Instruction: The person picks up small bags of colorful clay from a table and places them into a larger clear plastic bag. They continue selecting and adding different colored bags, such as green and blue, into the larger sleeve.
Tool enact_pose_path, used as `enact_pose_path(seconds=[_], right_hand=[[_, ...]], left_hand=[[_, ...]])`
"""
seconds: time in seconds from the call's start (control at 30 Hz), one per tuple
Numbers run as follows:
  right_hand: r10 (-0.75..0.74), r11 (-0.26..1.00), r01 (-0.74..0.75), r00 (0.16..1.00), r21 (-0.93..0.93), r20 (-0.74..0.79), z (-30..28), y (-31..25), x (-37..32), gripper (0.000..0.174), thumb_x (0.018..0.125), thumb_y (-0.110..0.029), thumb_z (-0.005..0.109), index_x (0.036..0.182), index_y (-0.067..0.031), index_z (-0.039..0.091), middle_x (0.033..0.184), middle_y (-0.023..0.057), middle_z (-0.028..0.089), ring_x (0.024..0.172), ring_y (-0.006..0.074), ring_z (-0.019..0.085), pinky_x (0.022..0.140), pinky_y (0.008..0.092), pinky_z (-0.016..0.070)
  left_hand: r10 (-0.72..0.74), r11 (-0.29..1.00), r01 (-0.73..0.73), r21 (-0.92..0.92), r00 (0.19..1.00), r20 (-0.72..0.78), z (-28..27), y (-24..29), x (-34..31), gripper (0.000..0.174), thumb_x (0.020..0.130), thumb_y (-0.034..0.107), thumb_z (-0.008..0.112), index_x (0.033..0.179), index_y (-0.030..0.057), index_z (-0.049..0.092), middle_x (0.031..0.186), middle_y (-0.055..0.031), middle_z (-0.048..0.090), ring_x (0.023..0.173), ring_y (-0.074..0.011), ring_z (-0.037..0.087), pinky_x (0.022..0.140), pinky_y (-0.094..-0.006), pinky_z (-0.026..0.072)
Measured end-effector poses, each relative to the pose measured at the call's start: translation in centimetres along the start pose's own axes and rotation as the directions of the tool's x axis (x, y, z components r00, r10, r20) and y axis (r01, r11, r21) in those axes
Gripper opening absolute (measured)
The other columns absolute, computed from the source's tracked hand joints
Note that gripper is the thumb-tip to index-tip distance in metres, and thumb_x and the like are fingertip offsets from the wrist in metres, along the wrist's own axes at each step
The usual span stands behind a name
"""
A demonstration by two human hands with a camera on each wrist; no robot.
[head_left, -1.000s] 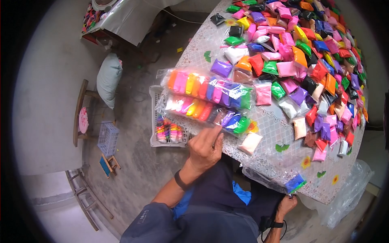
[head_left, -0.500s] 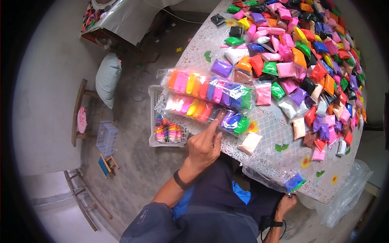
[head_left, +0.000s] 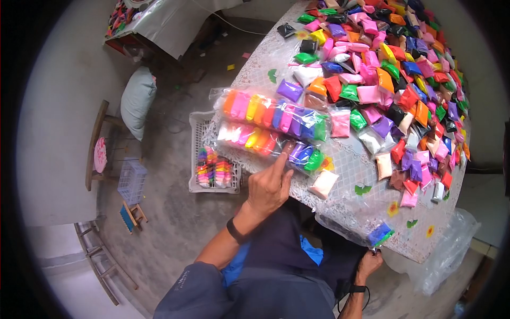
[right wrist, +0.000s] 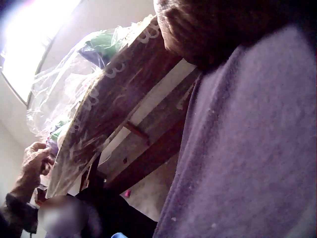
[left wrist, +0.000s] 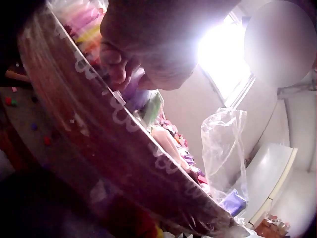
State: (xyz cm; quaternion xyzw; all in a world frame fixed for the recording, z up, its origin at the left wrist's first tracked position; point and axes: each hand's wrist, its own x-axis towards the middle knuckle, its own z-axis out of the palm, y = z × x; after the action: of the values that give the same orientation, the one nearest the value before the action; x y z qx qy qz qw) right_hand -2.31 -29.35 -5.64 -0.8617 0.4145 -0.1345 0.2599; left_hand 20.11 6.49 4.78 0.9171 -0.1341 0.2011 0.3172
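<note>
Two clear sleeves of colourful packets lie side by side at the table's left edge in the head view: an upper row (head_left: 273, 113) and a lower row (head_left: 260, 142). My left hand (head_left: 268, 189) reaches over the edge, its index finger extended to the brown packet of the lower row, the other fingers bent. At the table's front edge, my right hand (head_left: 370, 261) pinches the end of a clear bag (head_left: 340, 226) holding blue and green packets (head_left: 380, 234). In the right wrist view that hand (right wrist: 185, 32) is partly cropped.
Many loose packets (head_left: 393, 85) cover the table's far and right parts. A pale packet (head_left: 323, 184) lies beside the lower row. A white crate (head_left: 194, 154) with packed sleeves stands below the left edge. Clear plastic (head_left: 449, 250) hangs at the right corner.
My left index finger has straightened and moved up from the lower row's near edge onto the brown packet. My right hand keeps its hold by the bag. The head view has shifted slightly.
</note>
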Motion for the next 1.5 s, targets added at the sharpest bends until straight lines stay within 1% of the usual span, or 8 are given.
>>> enact_pose_path(seconds=[0.2, 0.27, 0.63, 0.73, 1.0, 1.23, 1.3, 1.5], right_hand=[[-0.040, 0.998, 0.041, 0.999, 0.049, -0.025, 0.5, 1.1, 0.1, 0.021, 0.085, -0.008, 0.057, 0.089, 0.0093, 0.067, 0.069, 0.0257, 0.063, 0.057, 0.0262, 0.052, 0.060, 0.0432, 0.0415], [-0.039, 0.998, 0.041, 0.999, 0.054, -0.029, 0.4, 0.7, 0.1, 0.020, 0.085, -0.008, 0.057, 0.088, 0.0093, 0.067, 0.068, 0.0247, 0.062, 0.057, 0.0252, 0.050, 0.059, 0.0430, 0.0410], [-0.026, 0.991, 0.028, 1.000, 0.128, -0.016, 0.2, 0.2, -0.1, 0.020, 0.086, -0.011, 0.058, 0.085, 0.0082, 0.064, 0.061, 0.0205, 0.052, 0.057, 0.0217, 0.041, 0.057, 0.0416, 0.0384], [0.061, 0.992, -0.068, 0.996, 0.110, 0.065, -0.2, 0.2, 0.1, 0.018, 0.082, -0.004, 0.058, 0.090, 0.0089, 0.069, 0.069, 0.0126, 0.065, 0.062, 0.0164, 0.053, 0.063, 0.0347, 0.0450], [0.054, 0.991, -0.057, 0.998, 0.120, 0.028, 0.1, -0.2, 0.0, 0.014, 0.080, -0.005, 0.061, 0.075, 0.0072, 0.058, 0.059, 0.0055, 0.045, 0.058, 0.0146, 0.039, 0.056, 0.0353, 0.0360], [0.000, 0.994, -0.003, 1.000, 0.108, 0.025, 0.0, 0.5, 0.0, 0.020, 0.083, -0.008, 0.063, 0.072, 0.0053, 0.053, 0.059, 0.0050, 0.040, 0.059, 0.0148, 0.037, 0.055, 0.0358, 0.0343], [0.028, 0.993, -0.034, 0.998, 0.109, 0.050, 0.0, 0.6, 0.0, 0.025, 0.082, -0.015, 0.062, 0.073, 0.0073, 0.056, 0.059, 0.0201, 0.047, 0.055, 0.0253, 0.040, 0.056, 0.0443, 0.0372], [-0.016, 0.991, 0.014, 1.000, 0.131, 0.015, -0.4, -0.5, -0.2, 0.026, 0.082, -0.015, 0.063, 0.071, 0.0068, 0.055, 0.058, 0.0201, 0.049, 0.053, 0.0253, 0.041, 0.055, 0.0439, 0.0375]], left_hand=[[-0.009, 1.000, 0.008, 0.019, 0.998, 0.057, 0.2, 0.1, -0.1, 0.055, 0.089, 0.010, 0.068, 0.138, -0.0048, 0.049, 0.095, -0.0198, 0.072, 0.066, -0.0338, 0.069, 0.058, -0.0423, 0.0535], [-0.020, 1.000, 0.019, 0.021, 1.000, 0.016, 0.4, 0.2, -0.1, 0.055, 0.086, 0.010, 0.073, 0.136, -0.0006, 0.052, 0.078, -0.0133, 0.070, 0.063, -0.0312, 0.069, 0.054, -0.0391, 0.0518], [-0.123, 0.992, 0.125, -0.037, 0.992, 0.031, 0.9, 0.5, -1.1, 0.059, 0.086, 0.007, 0.071, 0.141, 0.0024, 0.048, 0.078, -0.0130, 0.069, 0.059, -0.0304, 0.068, 0.055, -0.0404, 0.0525], [-0.114, 0.993, 0.115, -0.037, 0.993, 0.022, 0.7, 0.7, -0.8, 0.059, 0.087, 0.007, 0.070, 0.141, 0.0029, 0.048, 0.078, -0.0128, 0.069, 0.059, -0.0299, 0.068, 0.055, -0.0397, 0.0524], [-0.069, 0.997, 0.070, -0.037, 0.997, 0.025, 0.5, 0.8, -0.6, 0.060, 0.087, 0.007, 0.069, 0.143, 0.0038, 0.046, 0.071, -0.0103, 0.067, 0.056, -0.0271, 0.067, 0.052, -0.0368, 0.0504], [-0.126, 0.987, 0.129, -0.096, 0.991, 0.035, 0.7, 0.8, -1.1, 0.063, 0.088, 0.008, 0.070, 0.145, 0.0062, 0.044, 0.073, -0.0101, 0.067, 0.058, -0.0265, 0.067, 0.053, -0.0361, 0.0514], [-0.124, 0.987, 0.126, -0.104, 0.992, 0.029, 0.6, 0.8, -1.2, 0.063, 0.089, 0.008, 0.070, 0.146, 0.0064, 0.043, 0.074, -0.0102, 0.067, 0.058, -0.0266, 0.067, 0.054, -0.0361, 0.0516], [-0.126, 0.989, 0.131, -0.076, 0.990, 0.059, 0.5, 0.8, -1.3, 0.064, 0.088, 0.009, 0.069, 0.146, 0.0063, 0.043, 0.075, -0.0109, 0.067, 0.060, -0.0283, 0.068, 0.055, -0.0383, 0.0529]])
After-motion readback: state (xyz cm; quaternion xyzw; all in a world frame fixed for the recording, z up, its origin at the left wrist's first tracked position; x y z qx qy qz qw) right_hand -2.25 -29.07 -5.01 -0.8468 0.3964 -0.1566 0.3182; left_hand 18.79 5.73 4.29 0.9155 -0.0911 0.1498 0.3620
